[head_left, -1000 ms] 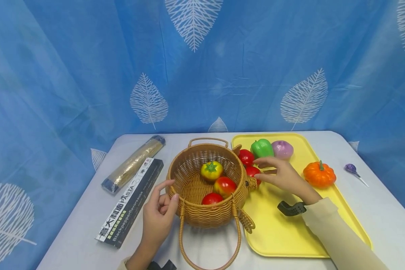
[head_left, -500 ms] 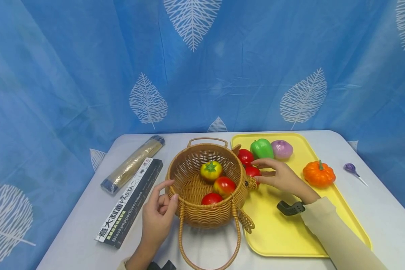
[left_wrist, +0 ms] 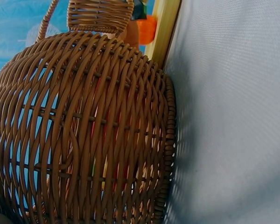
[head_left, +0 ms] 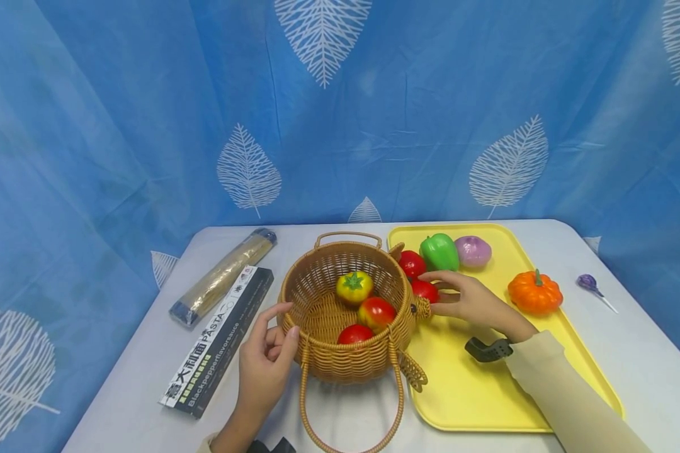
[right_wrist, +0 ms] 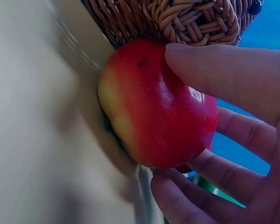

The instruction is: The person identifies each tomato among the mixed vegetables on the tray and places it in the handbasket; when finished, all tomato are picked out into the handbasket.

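Observation:
In the head view a brown wicker basket point(head_left: 348, 371) shaped like an animal stands mid-table, with a yellow-green-topped tomato point(head_left: 354, 287) and two redder ones inside. My left hand point(head_left: 267, 362) holds the basket's left rim with thumb and index fingertips; in the left wrist view the wicker wall point(left_wrist: 84, 126) fills much of the frame. My right hand point(head_left: 470, 301) grips a red tomato point(right_wrist: 158, 102) at the tray's left side, thumb on one side and fingers round the other. That tomato is close beside the basket's woven head point(right_wrist: 196, 21). Another tomato point(head_left: 412, 264) lies behind it.
The yellow tray point(head_left: 487, 402) at right also bears a green bell pepper point(head_left: 440, 251), a purple onion point(head_left: 473, 251) and an orange pumpkin point(head_left: 535, 293). A small purple-headed tool point(head_left: 595, 289) lies farther right. A pasta box point(head_left: 221, 340) and a pasta packet point(head_left: 223, 277) lie left.
The right thumb and fingers have shifted slightly left and closed in on the tomato. My left hand and the basket have stayed in place.

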`<act>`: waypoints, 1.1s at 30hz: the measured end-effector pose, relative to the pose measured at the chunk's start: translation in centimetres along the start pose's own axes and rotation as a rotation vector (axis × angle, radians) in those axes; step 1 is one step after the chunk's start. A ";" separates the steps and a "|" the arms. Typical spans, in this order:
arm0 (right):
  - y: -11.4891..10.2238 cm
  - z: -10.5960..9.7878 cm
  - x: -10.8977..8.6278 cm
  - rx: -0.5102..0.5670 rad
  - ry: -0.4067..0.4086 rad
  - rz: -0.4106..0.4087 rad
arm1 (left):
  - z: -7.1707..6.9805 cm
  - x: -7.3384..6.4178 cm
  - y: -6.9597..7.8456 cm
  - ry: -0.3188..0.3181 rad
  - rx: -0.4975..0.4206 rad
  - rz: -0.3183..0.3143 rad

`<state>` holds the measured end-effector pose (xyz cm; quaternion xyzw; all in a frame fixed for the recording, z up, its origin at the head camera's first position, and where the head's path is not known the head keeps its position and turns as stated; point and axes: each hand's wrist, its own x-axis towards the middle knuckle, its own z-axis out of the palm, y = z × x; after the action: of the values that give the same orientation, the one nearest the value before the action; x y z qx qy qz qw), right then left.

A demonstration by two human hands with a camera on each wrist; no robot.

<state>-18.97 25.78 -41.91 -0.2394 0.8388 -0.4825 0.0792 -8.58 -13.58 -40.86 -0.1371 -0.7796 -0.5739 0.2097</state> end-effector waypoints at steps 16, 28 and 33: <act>0.3 0.1 0.1 0.039 -0.011 0.008 | 0.0 0.0 0.3 0.009 0.003 0.010; 0.3 -0.1 0.0 -0.020 0.008 0.019 | 0.0 0.0 0.3 0.001 0.000 -0.019; 0.1 -0.5 -0.1 -0.046 0.025 0.026 | 0.0 0.0 0.3 0.001 0.006 -0.011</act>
<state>-19.09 26.22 -41.73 -0.2243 0.8536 -0.4650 0.0696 -8.48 -13.51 -40.58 -0.1320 -0.7819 -0.5728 0.2076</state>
